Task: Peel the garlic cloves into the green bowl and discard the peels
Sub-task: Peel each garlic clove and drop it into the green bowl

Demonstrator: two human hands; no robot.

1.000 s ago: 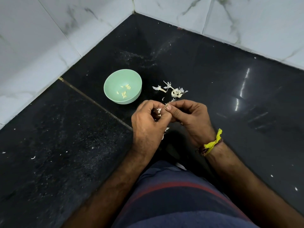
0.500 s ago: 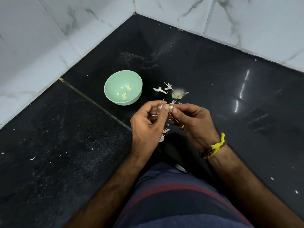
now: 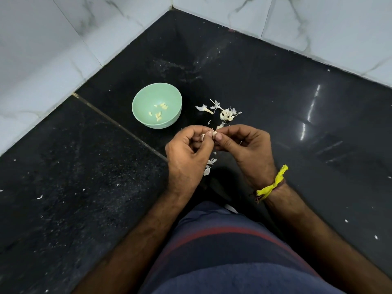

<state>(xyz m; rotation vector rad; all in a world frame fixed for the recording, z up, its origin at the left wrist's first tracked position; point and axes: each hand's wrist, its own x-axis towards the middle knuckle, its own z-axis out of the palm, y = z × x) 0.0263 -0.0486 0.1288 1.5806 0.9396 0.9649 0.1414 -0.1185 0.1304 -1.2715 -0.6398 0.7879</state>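
The small pale garlic clove (image 3: 214, 133) sits pinched between my two hands, just above the black polished stone counter (image 3: 275, 98). My left hand (image 3: 187, 153) curls round it, thumb tip and forefinger pressing its near side, the other fingers folded in beneath; something whitish shows inside that curl, but I cannot tell whether it is more garlic or loose skin. My right hand (image 3: 248, 149) meets it from the other side, thumb and forefinger nipping the clove's end, the remaining fingers bent loosely behind. Below my left palm a few white papery peel scraps (image 3: 209, 166) lie on the counter. Just beyond my fingertips is a scattered heap of dry white garlic peels and stem bits (image 3: 224, 113). To the left of that heap stands the round pale green bowl (image 3: 146, 122), upright, with several small yellowish peeled cloves (image 3: 160, 112) in its bottom. A yellow cloth band (image 3: 273, 185) is knotted at my right wrist. White marble-patterned wall tiles (image 3: 53, 49) meet the counter in a corner behind the bowl.
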